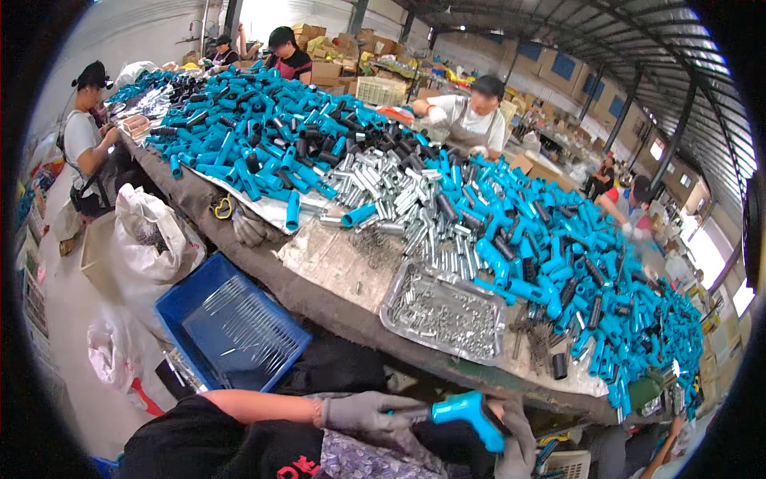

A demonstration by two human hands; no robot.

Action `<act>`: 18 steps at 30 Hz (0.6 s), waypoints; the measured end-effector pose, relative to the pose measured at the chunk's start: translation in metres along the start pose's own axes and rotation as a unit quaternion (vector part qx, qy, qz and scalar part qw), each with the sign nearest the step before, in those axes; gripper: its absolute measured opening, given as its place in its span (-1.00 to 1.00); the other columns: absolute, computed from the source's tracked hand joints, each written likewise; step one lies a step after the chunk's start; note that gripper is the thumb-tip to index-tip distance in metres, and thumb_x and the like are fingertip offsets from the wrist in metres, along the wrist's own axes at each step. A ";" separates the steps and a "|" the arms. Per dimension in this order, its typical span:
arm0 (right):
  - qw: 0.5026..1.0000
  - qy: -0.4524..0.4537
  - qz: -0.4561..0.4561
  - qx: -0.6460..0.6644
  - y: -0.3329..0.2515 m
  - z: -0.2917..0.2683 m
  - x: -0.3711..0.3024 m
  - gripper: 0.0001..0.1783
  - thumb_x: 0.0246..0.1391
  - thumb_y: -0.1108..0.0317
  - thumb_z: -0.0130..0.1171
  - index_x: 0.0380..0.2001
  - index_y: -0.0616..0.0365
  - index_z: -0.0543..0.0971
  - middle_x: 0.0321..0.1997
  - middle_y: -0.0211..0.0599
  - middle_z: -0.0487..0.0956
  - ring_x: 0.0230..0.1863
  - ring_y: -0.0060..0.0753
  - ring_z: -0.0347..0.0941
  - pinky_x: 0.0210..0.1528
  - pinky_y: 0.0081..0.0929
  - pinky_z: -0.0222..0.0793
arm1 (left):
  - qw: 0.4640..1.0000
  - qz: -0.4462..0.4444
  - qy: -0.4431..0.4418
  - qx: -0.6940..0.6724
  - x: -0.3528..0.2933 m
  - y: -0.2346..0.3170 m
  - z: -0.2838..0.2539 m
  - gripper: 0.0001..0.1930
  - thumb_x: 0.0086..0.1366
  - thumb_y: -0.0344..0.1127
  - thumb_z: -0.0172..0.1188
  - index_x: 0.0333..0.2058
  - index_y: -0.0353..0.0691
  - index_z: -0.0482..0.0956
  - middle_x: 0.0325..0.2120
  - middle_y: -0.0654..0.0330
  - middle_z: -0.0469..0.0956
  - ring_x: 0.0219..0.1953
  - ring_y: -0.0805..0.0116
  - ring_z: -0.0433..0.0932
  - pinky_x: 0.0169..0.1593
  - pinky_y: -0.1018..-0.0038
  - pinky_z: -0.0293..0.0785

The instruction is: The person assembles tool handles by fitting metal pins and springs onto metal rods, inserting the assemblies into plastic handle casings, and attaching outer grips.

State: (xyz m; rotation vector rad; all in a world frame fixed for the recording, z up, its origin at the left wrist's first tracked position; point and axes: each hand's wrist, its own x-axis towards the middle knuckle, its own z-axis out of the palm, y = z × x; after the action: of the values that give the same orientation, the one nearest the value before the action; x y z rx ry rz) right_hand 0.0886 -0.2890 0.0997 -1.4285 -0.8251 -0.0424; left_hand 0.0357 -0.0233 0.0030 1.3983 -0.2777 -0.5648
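Left hand (363, 411), fingers closed on dark shaft (415, 413); right hand (519, 439), fingers gripping turquoise handle (463, 410); beyond fingers, 1 grey tray (439, 344).

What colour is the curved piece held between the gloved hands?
The curved piece is bright turquoise blue, as the head view shows.

Below the near edge of the desk (267, 273), the person wears a black top (199, 439) with a short sleeve, red lettering (297, 469) on its front, and a patterned cloth (363, 461) in muted purple and pale grey over the lap. The left hand (365, 412) and right hand (517, 439), closer to the desk than the lettering, wear plain grey fabric gloves, and the left forearm (259, 405) is bare between sleeve and glove.
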 end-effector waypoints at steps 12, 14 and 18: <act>0.975 -0.166 -0.061 -0.135 -0.031 0.004 -0.003 -0.49 0.27 0.42 -0.07 0.27 0.34 0.35 0.34 0.01 0.35 0.36 -0.18 0.24 0.39 -0.30 0.03 | 0.987 -0.029 -0.104 0.117 0.007 -0.044 0.021 -0.40 0.41 -0.17 0.13 0.35 -0.18 0.23 0.09 0.24 0.53 0.10 0.42 0.48 0.19 0.50 0.34; 0.984 -0.105 0.056 -0.135 -0.013 -0.003 0.005 -0.49 0.29 0.39 -0.09 0.27 0.35 0.34 0.32 0.00 0.38 0.33 -0.20 0.26 0.38 -0.35 0.05 | 0.970 0.135 -0.109 0.168 -0.002 -0.026 0.027 -0.41 0.40 -0.20 0.14 0.34 -0.19 0.23 0.09 0.22 0.54 0.09 0.37 0.50 0.17 0.47 0.36; 0.968 -0.011 0.222 -0.113 -0.013 -0.020 0.000 -0.57 0.34 0.29 -0.11 0.13 0.38 0.43 0.24 0.00 0.44 0.28 -0.20 0.32 0.35 -0.38 0.09 | 0.999 0.049 -0.020 -0.006 -0.013 0.006 0.018 -0.43 0.46 -0.07 0.08 0.34 -0.16 0.25 0.09 0.19 0.51 0.12 0.45 0.44 0.19 0.48 0.35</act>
State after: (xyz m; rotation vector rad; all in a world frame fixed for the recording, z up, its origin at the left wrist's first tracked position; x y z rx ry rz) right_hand 0.0921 -0.3087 0.1121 -1.8063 -0.5127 0.2270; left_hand 0.0168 -0.0310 0.0139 1.3557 -0.3724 -0.5122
